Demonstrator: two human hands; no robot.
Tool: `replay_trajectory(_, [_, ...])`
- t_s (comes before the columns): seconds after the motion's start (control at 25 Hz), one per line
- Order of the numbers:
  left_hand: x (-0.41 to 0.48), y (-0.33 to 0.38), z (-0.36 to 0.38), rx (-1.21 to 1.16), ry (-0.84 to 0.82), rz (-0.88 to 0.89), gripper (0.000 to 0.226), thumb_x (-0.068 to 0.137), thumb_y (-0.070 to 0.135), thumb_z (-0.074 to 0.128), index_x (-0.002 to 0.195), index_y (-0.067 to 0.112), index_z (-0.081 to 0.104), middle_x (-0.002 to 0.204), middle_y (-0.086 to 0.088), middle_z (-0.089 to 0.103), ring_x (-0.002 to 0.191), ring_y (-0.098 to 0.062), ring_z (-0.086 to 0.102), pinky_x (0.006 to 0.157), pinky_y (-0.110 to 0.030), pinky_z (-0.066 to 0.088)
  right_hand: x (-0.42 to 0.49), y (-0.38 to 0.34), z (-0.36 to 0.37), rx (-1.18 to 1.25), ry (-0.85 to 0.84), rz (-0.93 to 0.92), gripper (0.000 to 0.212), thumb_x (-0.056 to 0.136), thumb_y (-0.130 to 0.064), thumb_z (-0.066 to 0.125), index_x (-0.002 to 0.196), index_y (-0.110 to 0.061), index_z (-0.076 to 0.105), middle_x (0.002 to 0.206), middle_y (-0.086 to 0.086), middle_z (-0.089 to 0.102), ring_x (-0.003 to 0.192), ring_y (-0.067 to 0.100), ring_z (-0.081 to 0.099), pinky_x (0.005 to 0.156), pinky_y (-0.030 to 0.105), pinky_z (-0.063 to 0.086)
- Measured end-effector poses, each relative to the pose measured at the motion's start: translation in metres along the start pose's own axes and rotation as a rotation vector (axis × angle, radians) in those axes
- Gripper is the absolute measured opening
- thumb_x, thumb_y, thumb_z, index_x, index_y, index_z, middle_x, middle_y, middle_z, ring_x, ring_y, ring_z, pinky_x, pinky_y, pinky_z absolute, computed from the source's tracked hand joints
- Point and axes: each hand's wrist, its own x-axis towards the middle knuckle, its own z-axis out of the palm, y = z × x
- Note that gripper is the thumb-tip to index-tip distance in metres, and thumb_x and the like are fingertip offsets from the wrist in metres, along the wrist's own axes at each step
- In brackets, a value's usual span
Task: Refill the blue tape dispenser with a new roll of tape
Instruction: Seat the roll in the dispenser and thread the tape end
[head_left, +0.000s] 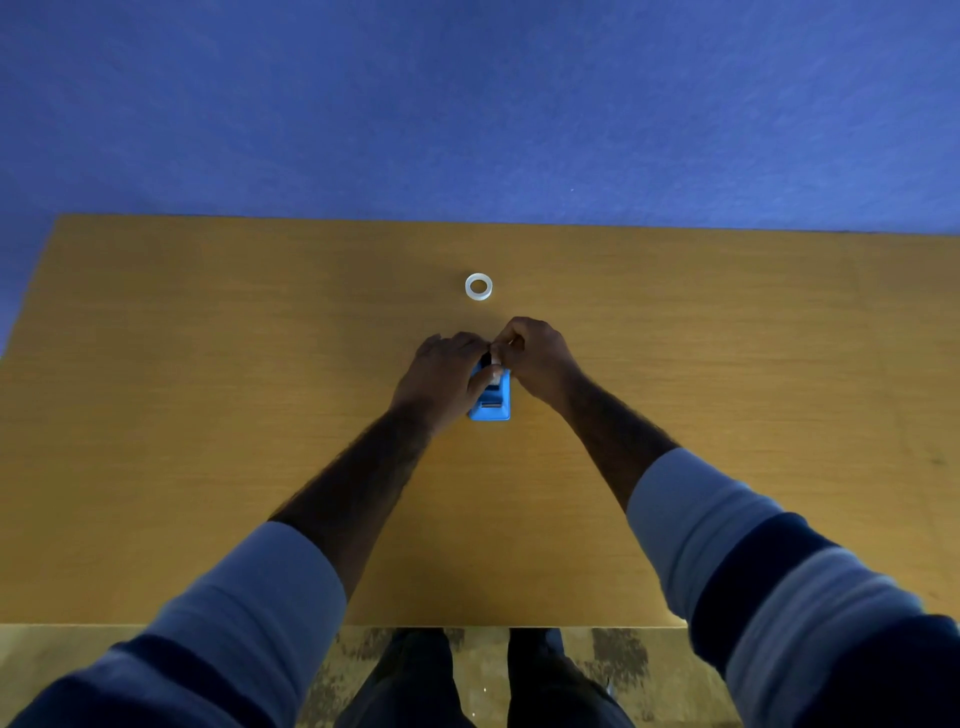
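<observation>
Your left hand (445, 375) wraps over the far half of the blue tape dispenser (491, 400), fingers closed around its body and thumb laid along the top. Your right hand (535, 358) meets it from the other side, fingertips pinched together on a small pale piece at the dispenser's top; what that piece is cannot be made out. The dispenser stands on the counter (208, 415) near the middle, its near end pointing toward you and left uncovered. Beyond the hands, well apart from them, a roll of tape (478, 286) lies flat on the counter, its hole facing up. Both sleeves (727, 545) are pushed up your forearms. A blue wall (467, 104) rises behind the counter's far edge.
</observation>
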Motion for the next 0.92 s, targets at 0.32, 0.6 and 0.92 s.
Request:
replay_trajectory(0.32, [-0.003, -0.003, 0.007, -0.069, 0.044, -0.021, 0.033, 0.092, 0.038, 0.064, 0.119, 0.02, 0.062, 0.124, 0.004, 0.065, 0.105, -0.017, 0.061, 0.103, -0.038, 0.04, 0.002, 0.0, 0.003, -0.029, 0.032, -0.014, 0.007, 0.088, -0.017, 0.061, 0.083, -0.012, 0.061, 0.076, -0.005, 0.061, 0.068, 0.009, 0.053, 0.058, 0.024, 0.042])
replay_trajectory(0.6, [0.0, -0.004, 0.01, -0.053, 0.016, -0.035, 0.044, 0.083, 0.042, 0.074, 0.12, 0.023, 0.059, 0.125, 0.007, 0.064, 0.11, -0.015, 0.061, 0.109, -0.044, 0.04, 0.001, -0.001, -0.001, -0.079, 0.004, -0.063, 0.009, 0.09, -0.018, 0.062, 0.082, -0.013, 0.061, 0.075, -0.006, 0.06, 0.067, 0.008, 0.053, 0.059, 0.026, 0.043])
replay_trajectory(0.92, [-0.002, -0.004, 0.008, -0.113, 0.06, -0.009, 0.04, 0.084, 0.037, 0.074, 0.117, 0.02, 0.062, 0.119, 0.004, 0.066, 0.103, -0.016, 0.061, 0.098, -0.035, 0.04, -0.003, 0.002, -0.006, -0.059, -0.057, -0.083, 0.009, 0.085, -0.02, 0.071, 0.086, -0.013, 0.066, 0.077, -0.008, 0.061, 0.069, 0.005, 0.052, 0.059, 0.022, 0.04])
